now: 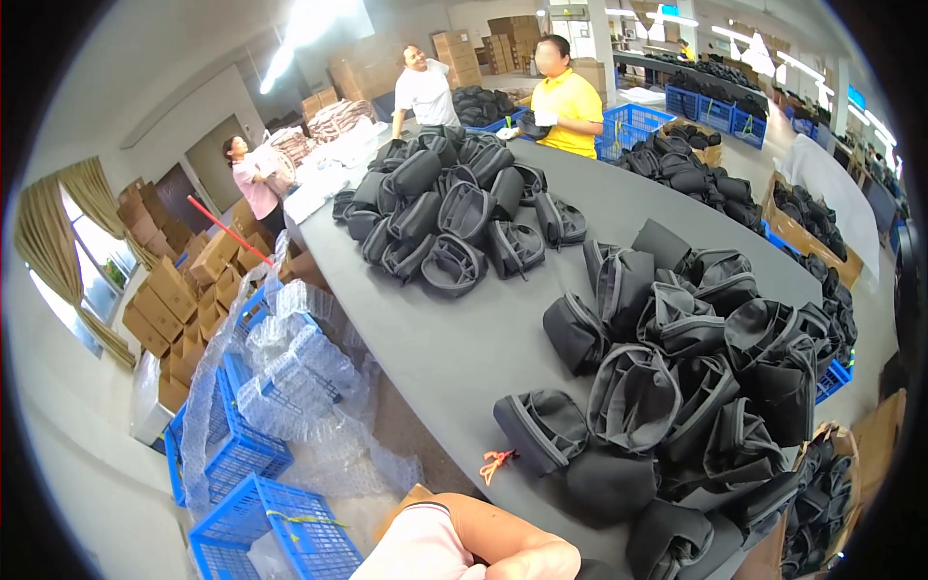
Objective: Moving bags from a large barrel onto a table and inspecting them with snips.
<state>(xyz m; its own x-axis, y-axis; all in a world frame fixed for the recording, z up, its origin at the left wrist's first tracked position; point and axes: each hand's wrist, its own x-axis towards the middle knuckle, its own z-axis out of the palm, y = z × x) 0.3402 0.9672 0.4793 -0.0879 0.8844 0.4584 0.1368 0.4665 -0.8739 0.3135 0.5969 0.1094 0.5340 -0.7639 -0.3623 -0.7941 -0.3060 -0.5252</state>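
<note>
At the lower edge shows a bare, bent arm (517, 541) of mine, with a pale pink sleeve (425, 546) around its upper part. Neither my left hand nor my right hand shows; the picture's lower edge cuts the arm off. Nearest the arm is a grey table (425, 338), bearing a pile of black zippered pouches (633, 398) on its near right. Several pouches stand with their tops unzipped, showing dividers inside. A small knotted orange cord (497, 466) lies by the table's near edge, beside one pouch. A second heap of black pouches (464, 210) covers the far part.
Left of the table stand blue crates (280, 527), bubble wrap (300, 353) and stacked cardboard boxes (164, 300). A person in yellow (570, 106), wearing gloves, holds a black pouch across the table. Another in white (422, 97) leans there. Pouch-filled cartons (822, 503) line the right side.
</note>
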